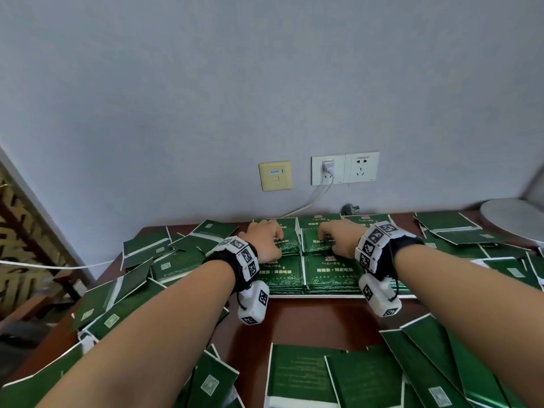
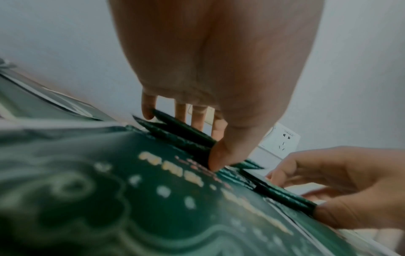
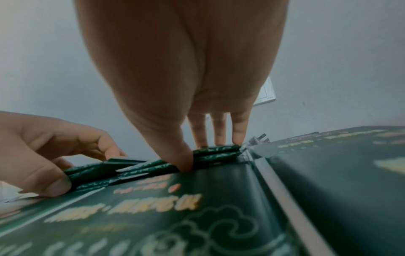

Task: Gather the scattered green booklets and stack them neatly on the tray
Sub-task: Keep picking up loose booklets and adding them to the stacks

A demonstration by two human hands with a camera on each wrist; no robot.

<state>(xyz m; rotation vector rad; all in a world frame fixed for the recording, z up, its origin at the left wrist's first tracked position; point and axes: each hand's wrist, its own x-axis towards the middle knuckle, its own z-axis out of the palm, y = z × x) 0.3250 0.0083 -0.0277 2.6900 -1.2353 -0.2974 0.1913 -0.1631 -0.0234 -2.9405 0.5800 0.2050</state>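
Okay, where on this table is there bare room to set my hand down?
One bare patch of brown table lies between the near edge of the neat stacks and the loose booklets nearest you. Left and right sides are crowded with scattered booklets.

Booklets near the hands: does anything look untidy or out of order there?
Yes. The thin bundles pinched by the left hand and right hand are fanned, edges stepped, unlike the squared stacks in front.

Plain indoor room, grey wall (image 1: 265, 83) with power sockets (image 1: 345, 167), dark wooden table (image 1: 309, 322), carved wooden screen (image 1: 17, 231)
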